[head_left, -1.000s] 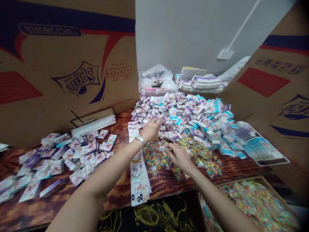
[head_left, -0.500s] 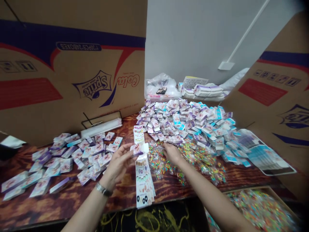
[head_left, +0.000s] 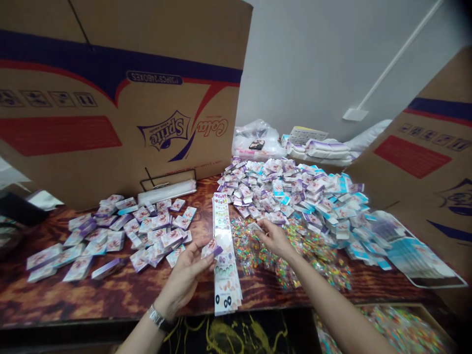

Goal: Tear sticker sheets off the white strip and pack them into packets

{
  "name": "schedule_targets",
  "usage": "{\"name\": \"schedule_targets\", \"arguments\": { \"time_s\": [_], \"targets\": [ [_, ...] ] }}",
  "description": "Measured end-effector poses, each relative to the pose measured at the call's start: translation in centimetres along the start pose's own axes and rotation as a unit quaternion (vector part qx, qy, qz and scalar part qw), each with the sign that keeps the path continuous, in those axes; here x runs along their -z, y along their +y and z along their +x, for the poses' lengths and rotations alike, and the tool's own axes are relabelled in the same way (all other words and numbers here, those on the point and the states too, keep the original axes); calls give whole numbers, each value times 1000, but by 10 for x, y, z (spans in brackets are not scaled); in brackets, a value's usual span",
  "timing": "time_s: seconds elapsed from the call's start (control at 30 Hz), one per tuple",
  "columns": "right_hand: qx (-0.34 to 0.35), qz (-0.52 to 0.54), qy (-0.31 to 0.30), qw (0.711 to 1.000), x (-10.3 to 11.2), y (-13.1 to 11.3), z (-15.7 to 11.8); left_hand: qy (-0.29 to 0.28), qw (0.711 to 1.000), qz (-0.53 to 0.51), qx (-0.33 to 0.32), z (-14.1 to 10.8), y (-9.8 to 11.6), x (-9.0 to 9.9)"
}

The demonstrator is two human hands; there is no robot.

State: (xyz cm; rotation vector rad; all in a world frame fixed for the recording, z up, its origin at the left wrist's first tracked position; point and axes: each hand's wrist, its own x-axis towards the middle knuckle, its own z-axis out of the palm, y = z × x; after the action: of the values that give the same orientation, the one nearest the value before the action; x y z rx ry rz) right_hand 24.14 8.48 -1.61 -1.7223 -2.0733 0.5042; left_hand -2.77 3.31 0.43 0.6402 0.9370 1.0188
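Between the thumb and fingers of my left hand (head_left: pixel 190 270) is a small white and purple box (head_left: pixel 210 249), held over the left edge of the printed sticker strips (head_left: pixel 225 258). My right hand (head_left: pixel 273 239) pinches a small clear packet (head_left: pixel 255 227) above the pile of colourful candy packets (head_left: pixel 295 246). Behind the candy lies a big heap of small white, purple and blue boxes (head_left: pixel 283 184). More small boxes (head_left: pixel 158 231) lie scattered to the left of my left hand.
Large cardboard cartons stand at the left (head_left: pixel 121 172) and right (head_left: pixel 416 147). Plastic bags (head_left: pixel 258 137) and wrapped packs (head_left: pixel 328 150) sit at the back. Flat printed cards (head_left: pixel 416 250) lie at the right. An open box of candy packets (head_left: pixel 401 329) is below the table edge.
The view has shifted left. My left hand has moved down with the small box, whose open flap no longer shows. My right hand has lifted from the candy pile with a clear packet.
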Motion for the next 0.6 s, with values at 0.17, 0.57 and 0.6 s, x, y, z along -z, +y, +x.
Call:
{"name": "schedule_targets", "arguments": {
  "time_s": [0.17,0.57,0.6],
  "targets": [
    [224,33,114,967,14,-39,-24,-48,998,36,14,-10,-6,4],
    [453,-134,13,881,41,-84,-30,-129,978,152,-57,-24,4,14],
    [460,-150,0,875,43,-86,-30,-138,974,172,-57,-25,7,14]
  ]
}}
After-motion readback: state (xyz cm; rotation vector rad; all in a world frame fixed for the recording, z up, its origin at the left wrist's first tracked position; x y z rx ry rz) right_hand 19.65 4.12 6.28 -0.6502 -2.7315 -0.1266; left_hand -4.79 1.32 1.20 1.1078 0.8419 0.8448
